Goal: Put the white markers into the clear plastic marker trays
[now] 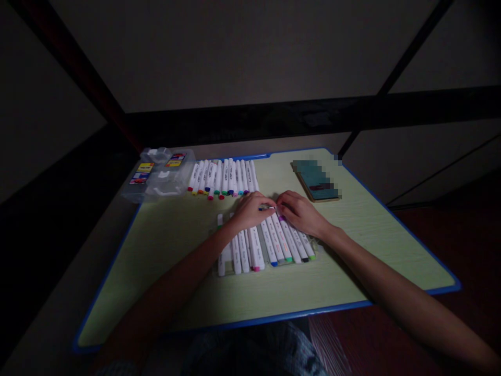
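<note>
A clear plastic tray (230,270) lies near the middle of the table, holding a row of white markers (256,248) with coloured ends. My left hand (252,211) arches over the far ends of these markers, its thumb and fingers curled together near a dark blue spot. Close beside it, my right hand (299,213) bends its fingers down over the far ends of the right-hand markers, one of them with a purple band (282,218). Both sets of fingertips nearly meet. Whatever is between the fingers is too small and dark to tell.
More white markers with coloured caps (225,177) lie in a row toward the back. A clear plastic case (168,175) with labels sits at the back left corner. A phone-like dark slab (317,180), partly blurred, lies at the back right. Blue edging (274,317) borders the table.
</note>
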The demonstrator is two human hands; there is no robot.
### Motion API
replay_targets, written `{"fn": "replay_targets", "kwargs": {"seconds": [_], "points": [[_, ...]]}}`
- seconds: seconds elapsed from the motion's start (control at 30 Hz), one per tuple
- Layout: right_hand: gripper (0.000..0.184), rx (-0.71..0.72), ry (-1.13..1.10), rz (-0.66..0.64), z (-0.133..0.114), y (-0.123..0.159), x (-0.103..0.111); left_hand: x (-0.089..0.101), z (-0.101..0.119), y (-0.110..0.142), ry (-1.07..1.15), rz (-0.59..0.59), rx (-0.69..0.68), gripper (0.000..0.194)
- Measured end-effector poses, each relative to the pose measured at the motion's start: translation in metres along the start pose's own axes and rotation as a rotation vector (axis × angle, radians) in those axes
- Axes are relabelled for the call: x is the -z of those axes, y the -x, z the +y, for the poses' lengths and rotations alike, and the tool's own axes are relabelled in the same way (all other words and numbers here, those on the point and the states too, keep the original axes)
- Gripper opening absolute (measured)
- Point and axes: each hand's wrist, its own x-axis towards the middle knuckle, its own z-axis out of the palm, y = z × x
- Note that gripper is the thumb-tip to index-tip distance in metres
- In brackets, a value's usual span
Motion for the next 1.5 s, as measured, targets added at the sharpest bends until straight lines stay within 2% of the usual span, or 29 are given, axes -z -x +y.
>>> {"fn": "replay_targets", "kwargs": {"seconds": [0.5, 0.83, 1.03, 1.2, 1.4, 1.5], "points": [[0.012, -0.018, -0.08, 0.056, -0.001, 0.001, 0.001, -0.005, -0.008, -0.003, 0.089, 0.022, -0.046, 0.018], [0.01, 0.025, 0.022, 0.048, -0.002, 0.001, 0.001, -0.002, -0.009, -0.005, 0.143, 0.047, -0.097, 0.018], [0.007, 0.048, 0.028, 0.13, -0.006, 0.002, 0.004, 0.006, 0.001, -0.003, 0.167, 0.102, -0.119, 0.016], [0.009, 0.091, 0.049, 0.157, -0.008, 0.003, 0.005, 0.015, 0.017, -0.001, 0.272, 0.065, -0.147, 0.015], [0.006, 0.096, -0.01, 0.191, -0.011, 0.004, 0.008, 0.008, 0.019, 0.0, 0.346, 0.087, -0.088, 0.011], [0.004, 0.101, -0.044, 0.205, -0.014, 0.004, 0.009, 0.004, 0.016, -0.002, 0.45, 0.058, -0.046, 0.013]]}}
